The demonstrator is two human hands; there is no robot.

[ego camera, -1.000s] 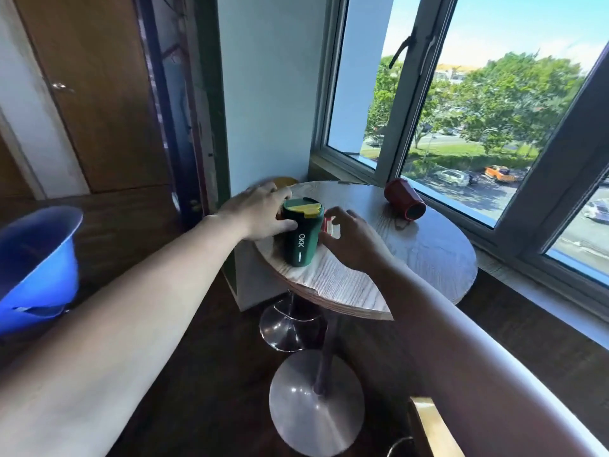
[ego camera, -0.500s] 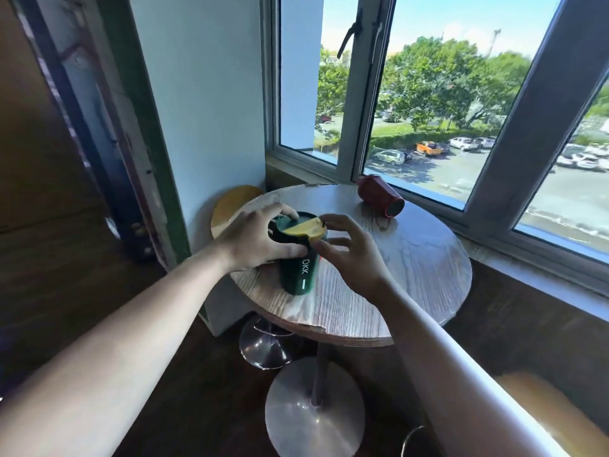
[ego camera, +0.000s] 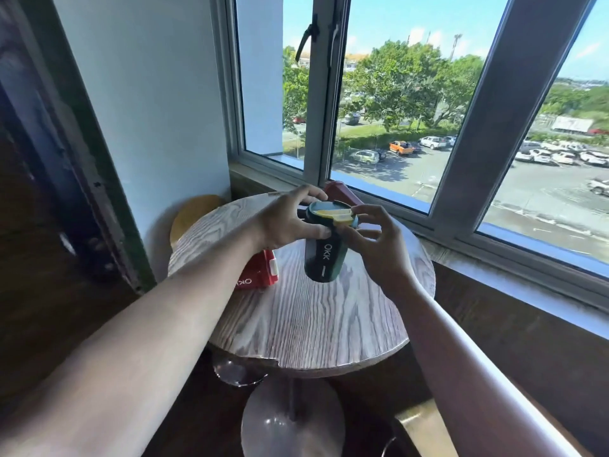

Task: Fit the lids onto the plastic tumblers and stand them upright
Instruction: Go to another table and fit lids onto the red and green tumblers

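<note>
The green tumbler (ego camera: pixel 321 255) looks light, stiff and smooth, so it is best held around the upper wall just under the lid (ego camera: pixel 333 216). It stands on the table (ego camera: pixel 306 324) between both hands: the left hand (ego camera: pixel 290 219) wraps its rim, and the right hand (ego camera: pixel 375 239) pinches the lid's edge.

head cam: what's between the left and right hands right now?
In the head view, the green tumbler with its lid sits between them. The left hand grips its upper rim; the right hand has fingertips at the lid's edge.
</note>
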